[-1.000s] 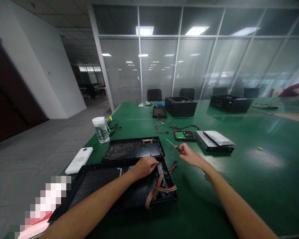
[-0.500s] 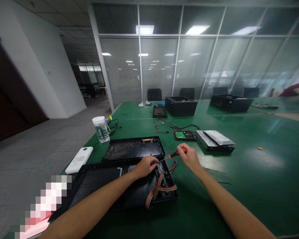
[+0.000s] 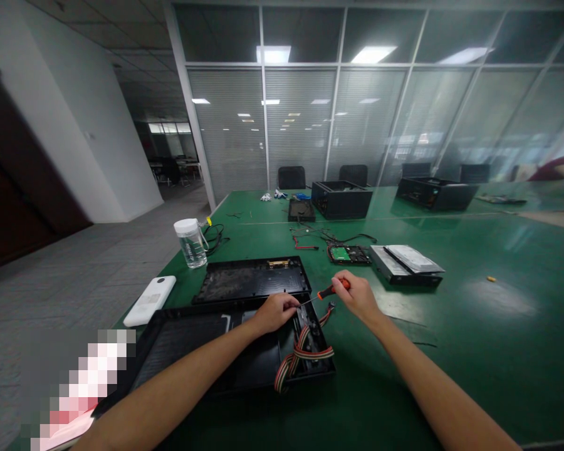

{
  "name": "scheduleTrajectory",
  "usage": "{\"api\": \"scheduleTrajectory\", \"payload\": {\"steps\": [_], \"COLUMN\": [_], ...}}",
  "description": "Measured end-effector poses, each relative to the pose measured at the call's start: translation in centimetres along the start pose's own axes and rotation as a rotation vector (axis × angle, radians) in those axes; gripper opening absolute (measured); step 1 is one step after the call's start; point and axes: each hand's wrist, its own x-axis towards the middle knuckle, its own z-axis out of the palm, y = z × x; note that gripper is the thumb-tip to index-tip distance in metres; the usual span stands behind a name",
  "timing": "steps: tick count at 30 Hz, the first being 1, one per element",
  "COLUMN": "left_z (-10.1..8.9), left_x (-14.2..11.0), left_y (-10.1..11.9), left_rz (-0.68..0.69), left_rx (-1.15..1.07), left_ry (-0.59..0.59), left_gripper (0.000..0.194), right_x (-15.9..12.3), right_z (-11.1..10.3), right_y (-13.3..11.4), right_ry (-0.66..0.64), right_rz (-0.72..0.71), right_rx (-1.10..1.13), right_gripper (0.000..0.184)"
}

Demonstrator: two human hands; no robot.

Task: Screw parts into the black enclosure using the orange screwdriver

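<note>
My right hand [image 3: 358,297] is closed around the handle of an orange and black screwdriver [image 3: 326,292], whose thin shaft slants down to the left. Its tip meets the right part of a black plastic computer panel [image 3: 256,371] that lies flat in front of me. Right by the tip, my left hand [image 3: 275,311] rests over the panel with its fingers pinched together; what they hold, if anything, is hidden. A striped red, black and white cable [image 3: 317,355] loops over the panel's right end. Just behind lies another black panel [image 3: 244,282].
A water bottle [image 3: 191,244] and a white power-bank-like device [image 3: 150,302] stand left. Behind my right hand are a green circuit board [image 3: 342,254] and a metal drive [image 3: 390,266]. Two black computer cases [image 3: 342,203] sit farther back. A person's sleeve [image 3: 557,168] shows far right.
Almost nothing differs. My right hand has shifted very slightly on the screwdriver handle; my left hand and the panel stay in place.
</note>
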Motion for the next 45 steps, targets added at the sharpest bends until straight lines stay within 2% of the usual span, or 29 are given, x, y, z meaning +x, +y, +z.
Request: {"api": "scheduleTrajectory", "payload": {"steps": [6,9,13,15,19,21,24,28,32,35,37,40,43,45], "left_z": [0.1,0.3,0.2,0.1,0.1,0.1,0.2,0.2,0.2,0.1,0.0,0.0,0.0,0.0], "left_x": [0.0,0.0,0.1,0.1,0.1,0.0,0.0,-0.1,-0.2,-0.2,-0.2,-0.2,-0.2,-0.2], "left_y": [-0.2,-0.4,-0.2,-0.1,0.0,0.0,-0.1,-0.1,0.0,0.2,0.2,0.1,0.1,0.1], "left_rz": [-0.006,-0.008,-0.021,-0.023,-0.024,-0.031,-0.038,-0.023,-0.028,-0.035,-0.028,-0.026,-0.018,-0.006], "left_rx": [0.015,0.013,0.003,0.005,0.029,0.042,0.049,0.042,0.041,0.042,0.040,0.042,0.052,0.064], "left_ry": [0.008,0.007,-0.002,0.001,0.001,-0.003,0.001,0.018,0.026,0.024,0.016,0.014,0.019,0.018], "left_gripper": [0.020,0.020,0.020,0.019,0.017,0.015,0.014,0.014,0.015,0.015,0.015,0.015,0.015,0.016], "right_x": [-0.2,0.2,2.3,3.5,5.3,5.7,6.0,6.2,6.3,6.5,6.6,6.4,6.3,6.3], "right_z": [-0.1,-0.8,-3.0,-4.1,-4.8,-4.5,-4.1,-4.2,-4.2,-4.2,-4.2,-4.2,-4.2,-4.3], "right_y": [-0.2,-1.3,-5.1,-7.5,-11.0,-11.8,-12.2,-12.2,-11.9,-11.3,-10.9,-10.4,-10.2,-10.2], "right_ry": [0.033,-0.014,-0.242,-0.369,-0.581,-0.632,-0.612,-0.653,-0.568,-0.603,-0.635,-0.611,-0.615,-0.617], "right_rz": [-0.055,-0.102,-0.137,-0.144,-0.238,-0.214,-0.131,-0.161,-0.105,-0.140,-0.136,-0.086,-0.100,-0.097], "right_rx": [-0.037,-0.148,-0.475,-0.566,-0.452,-0.481,-0.581,-0.550,-0.651,-0.579,-0.571,-0.579,-0.517,-0.519], "right_gripper": [0.033,0.036,0.048,0.049,0.042,0.044,0.054,0.048,0.061,0.053,0.055,0.058,0.052,0.054]}}
